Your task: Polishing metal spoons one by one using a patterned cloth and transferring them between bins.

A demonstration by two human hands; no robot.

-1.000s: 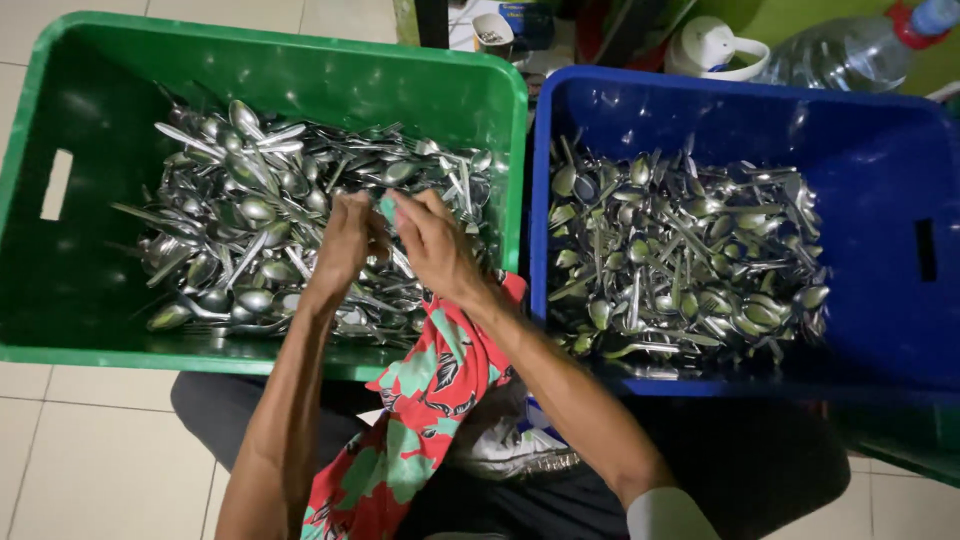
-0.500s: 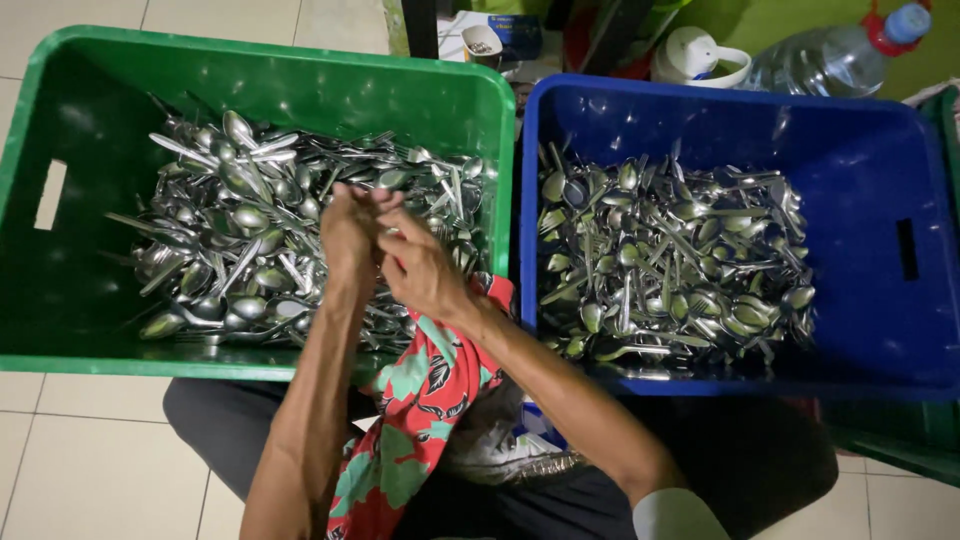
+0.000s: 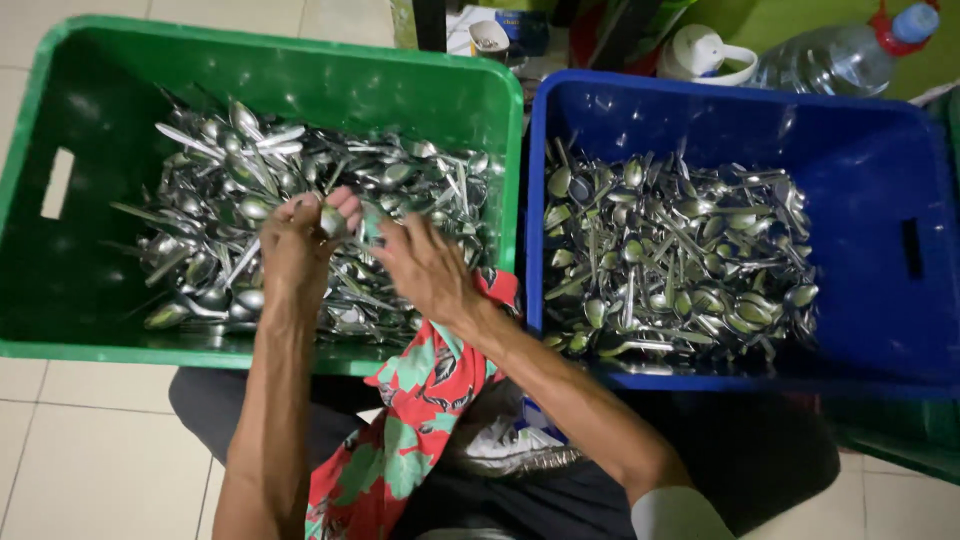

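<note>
Steel spoon point(image 3: 331, 219) is pinched by left hand point(image 3: 297, 243) over green crate point(image 3: 250, 65); cloth point(image 3: 420, 380) is gripped by right hand point(image 3: 428, 268).

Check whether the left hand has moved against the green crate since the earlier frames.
Yes. The left hand, holding a spoon, has shifted leftward over the green crate, farther from its right wall and apart from the right hand.

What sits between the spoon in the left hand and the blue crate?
The left hand holds a spoon over the green crate. Toward the blue crate lie the right hand, the red-and-green cloth and the two crates' adjoining walls.
</note>
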